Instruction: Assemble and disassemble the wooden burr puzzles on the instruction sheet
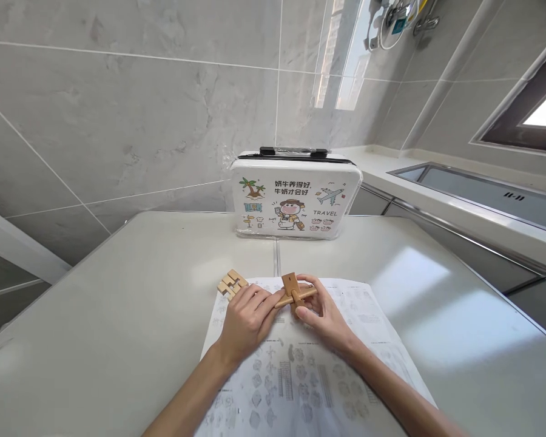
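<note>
wooden assembly (295, 296), one: warm brown; flat-faced block (290, 282) with small dark mark, tilted, uppermost; slim bar (284, 301) set crosswise, slanting slightly up to the right; held between left hand (250, 312) and right hand (324, 311), lower parts partly hidden by fingers

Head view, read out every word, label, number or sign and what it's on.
"奶牛养得好, 牛奶才会好": white case, top centre.
"TRAVEL": same case, right side.
Small lettering beside its cartoon: too small.
Printed sheet: too blurred.
Teal label, upper right: too small.
</note>
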Tool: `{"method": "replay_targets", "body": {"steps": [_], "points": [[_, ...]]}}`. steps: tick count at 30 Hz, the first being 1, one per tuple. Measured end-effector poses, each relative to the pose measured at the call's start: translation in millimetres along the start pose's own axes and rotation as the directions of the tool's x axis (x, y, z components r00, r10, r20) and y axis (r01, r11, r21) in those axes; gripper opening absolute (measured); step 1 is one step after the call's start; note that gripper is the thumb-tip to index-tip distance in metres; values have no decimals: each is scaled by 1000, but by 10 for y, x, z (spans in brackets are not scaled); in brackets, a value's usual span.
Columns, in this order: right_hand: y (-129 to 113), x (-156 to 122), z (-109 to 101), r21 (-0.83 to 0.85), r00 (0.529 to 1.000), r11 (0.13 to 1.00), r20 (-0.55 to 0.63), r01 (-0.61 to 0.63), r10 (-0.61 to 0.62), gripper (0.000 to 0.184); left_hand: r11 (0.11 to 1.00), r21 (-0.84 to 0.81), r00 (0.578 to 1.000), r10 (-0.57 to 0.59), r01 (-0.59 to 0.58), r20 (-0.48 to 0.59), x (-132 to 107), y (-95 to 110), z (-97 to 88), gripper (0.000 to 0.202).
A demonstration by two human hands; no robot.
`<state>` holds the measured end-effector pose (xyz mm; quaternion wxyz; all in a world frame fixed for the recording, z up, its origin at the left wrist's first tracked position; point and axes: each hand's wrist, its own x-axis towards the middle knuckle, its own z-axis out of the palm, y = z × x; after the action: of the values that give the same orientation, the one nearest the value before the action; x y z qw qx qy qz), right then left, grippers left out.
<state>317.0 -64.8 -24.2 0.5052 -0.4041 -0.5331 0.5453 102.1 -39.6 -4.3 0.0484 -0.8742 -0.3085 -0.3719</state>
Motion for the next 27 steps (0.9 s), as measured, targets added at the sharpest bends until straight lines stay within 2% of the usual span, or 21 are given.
{"method": "replay_targets", "body": {"steps": [4, 9, 17, 22, 27], "points": [[9, -10, -14, -51, 999, 998, 39, 32, -30, 66, 1000, -14, 999, 21, -22, -30, -5, 1, -3, 23], [-26, -24, -3, -70, 997, 996, 67, 47, -42, 67, 999, -19, 999, 40, -41, -17, -9, 2, -8, 18], [1, -8, 27, -29, 1000, 1000, -2, -11, 11, 69, 1000, -12, 994, 27, -26, 104, -4, -6, 43, 19], [25, -7, 3, 20, 998, 998, 33, -56, 55, 77, 995, 75, 997, 69, -72, 45, -47, -50, 24, 23], [1, 8, 12, 127, 996, 989, 59, -79, 72, 77, 998, 27, 998, 53, -53, 17, -33, -69, -17, 15]]}}
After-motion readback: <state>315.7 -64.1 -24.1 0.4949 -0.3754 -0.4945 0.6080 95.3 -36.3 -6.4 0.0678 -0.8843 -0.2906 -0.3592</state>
